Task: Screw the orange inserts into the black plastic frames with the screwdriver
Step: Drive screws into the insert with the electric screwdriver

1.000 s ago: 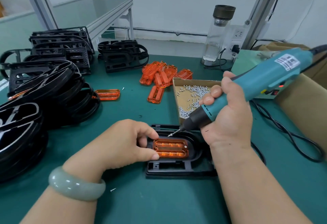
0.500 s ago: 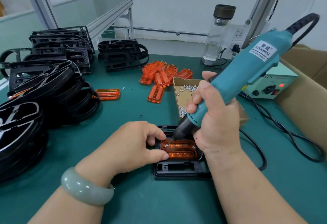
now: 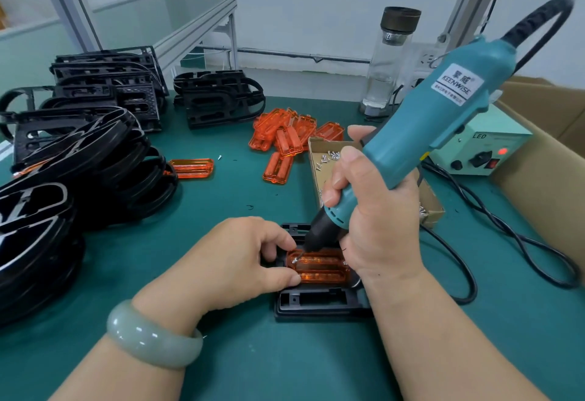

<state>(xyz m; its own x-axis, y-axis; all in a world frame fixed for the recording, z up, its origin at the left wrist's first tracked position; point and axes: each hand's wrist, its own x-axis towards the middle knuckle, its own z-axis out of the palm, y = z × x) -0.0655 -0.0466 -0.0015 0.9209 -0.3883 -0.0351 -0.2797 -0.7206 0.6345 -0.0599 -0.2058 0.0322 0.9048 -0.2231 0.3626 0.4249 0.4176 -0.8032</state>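
The right hand [image 3: 373, 220] was wrapped around the lower barrel of the teal screwdriver [image 3: 427, 128], which leaned up and to the right with its black nose pointing down-left. The bit tip met a small screw [image 3: 295, 260] at the left end of the orange insert [image 3: 323, 269]. That insert sat in the recess of a black frame [image 3: 319, 304] lying flat on the green desk [image 3: 253, 362], near its front middle. The left hand [image 3: 240, 255], with a pale green bangle [image 3: 152, 334] on its wrist, pinched the insert's left end between curled forefinger and thumb.

Farther back lay a heap of spare inserts [image 3: 288, 135], with 1 more [image 3: 191, 168] alone to the left beside a pile of black oval rings [image 3: 95, 163]. A cardboard tray of screws [image 3: 316, 160] stood behind the right hand. Stacks of spare frames [image 3: 218, 98] stood at the back left, and a clear bottle [image 3: 391, 62] and a control box [image 3: 481, 150] at the back right.
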